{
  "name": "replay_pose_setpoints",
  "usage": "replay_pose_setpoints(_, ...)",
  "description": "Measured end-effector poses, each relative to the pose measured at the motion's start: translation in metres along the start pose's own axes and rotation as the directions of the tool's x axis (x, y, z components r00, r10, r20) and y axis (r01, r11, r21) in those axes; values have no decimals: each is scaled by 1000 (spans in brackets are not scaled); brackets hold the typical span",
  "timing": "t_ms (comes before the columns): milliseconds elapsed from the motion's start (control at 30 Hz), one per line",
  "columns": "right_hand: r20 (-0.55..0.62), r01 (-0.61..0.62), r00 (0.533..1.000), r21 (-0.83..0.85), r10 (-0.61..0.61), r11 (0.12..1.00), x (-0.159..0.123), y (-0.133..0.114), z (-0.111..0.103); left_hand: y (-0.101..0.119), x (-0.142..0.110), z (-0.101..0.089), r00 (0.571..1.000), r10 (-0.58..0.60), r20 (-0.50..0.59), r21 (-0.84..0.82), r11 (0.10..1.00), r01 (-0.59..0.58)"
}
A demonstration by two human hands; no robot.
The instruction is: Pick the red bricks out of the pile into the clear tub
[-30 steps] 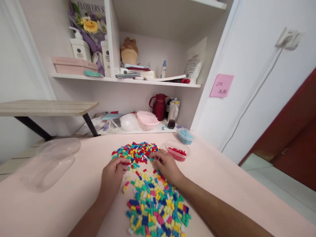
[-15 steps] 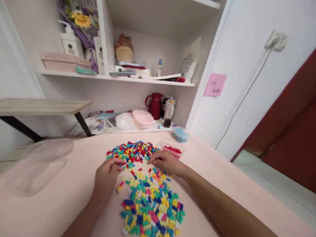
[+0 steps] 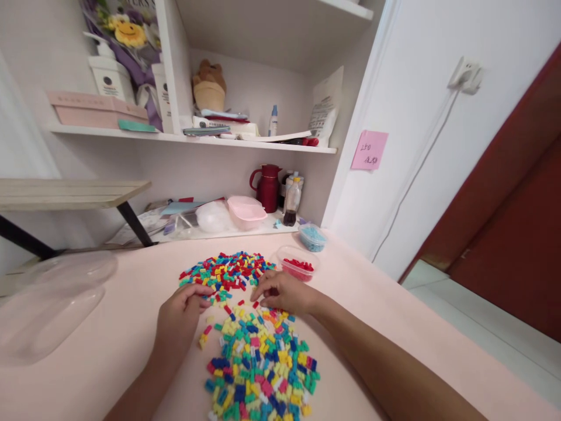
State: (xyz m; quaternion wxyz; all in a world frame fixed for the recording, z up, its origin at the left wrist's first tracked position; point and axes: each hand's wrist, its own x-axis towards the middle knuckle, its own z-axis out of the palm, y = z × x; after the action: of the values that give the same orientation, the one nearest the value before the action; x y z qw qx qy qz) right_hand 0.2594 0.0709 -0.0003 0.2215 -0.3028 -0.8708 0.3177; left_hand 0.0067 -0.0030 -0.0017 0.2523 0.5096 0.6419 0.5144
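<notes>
Small plastic bricks in red, blue, yellow, green and white lie on a pink table [image 3: 394, 327] in two heaps: a far heap [image 3: 228, 270] and a near heap [image 3: 260, 362]. My left hand [image 3: 179, 313] rests between the heaps with its fingers curled in a pinch at the far heap's front edge; what it grips is too small to name. My right hand [image 3: 283, 290] lies palm down at the right of the gap, fingertips bent onto loose bricks. A clear tub of red bricks [image 3: 297, 264] stands just beyond my right hand. A clear tub of light blue bricks [image 3: 312, 236] stands farther back.
Clear plastic lids [image 3: 52, 298] lie at the table's left. Behind the table a low ledge holds a pink lidded box [image 3: 246, 210], a dark red jug [image 3: 267, 186] and bottles. A shelf above carries boxes and bottles. A white wall with a pink note [image 3: 369, 150] stands at the right.
The view has shifted, so everything sits lower and further left in the picture. Both hands have drawn back a little from the far heap toward the gap between the heaps.
</notes>
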Motion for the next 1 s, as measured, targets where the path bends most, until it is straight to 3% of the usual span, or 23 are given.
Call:
replay_pose_setpoints(233,-49,3,999,-83,-7,997,2,-5,6,1,1,0,1000,-11,7,15,1000,10)
replay_pose_setpoints(433,-205,18,977,-191,-58,981,4,-20,6,-8,4,-1,1000,-2,14,28,1000,2)
replay_pose_setpoints(500,-331,23,939,-219,-97,975,4,-27,-3,-10,5,-1,1000,1,17,28,1000,-2)
replay_pose_setpoints(600,-550,-30,826,-258,-122,966,0,-28,-21,-10,5,0,1000,3,14,20,1000,-3)
replay_pose_setpoints(733,-702,-220,705,-344,-95,913,-9,-9,-43,-9,4,1,1000,3,8,11,1000,-3)
replay_pose_setpoints(867,-742,-425,669,-419,-33,803,-17,9,-50,-9,3,3,1000,8,5,-5,1000,-8)
replay_pose_setpoints(1000,-758,-463,649,-459,-62,758,-17,7,-48,-8,2,2,1000,14,1,-3,1000,-14)
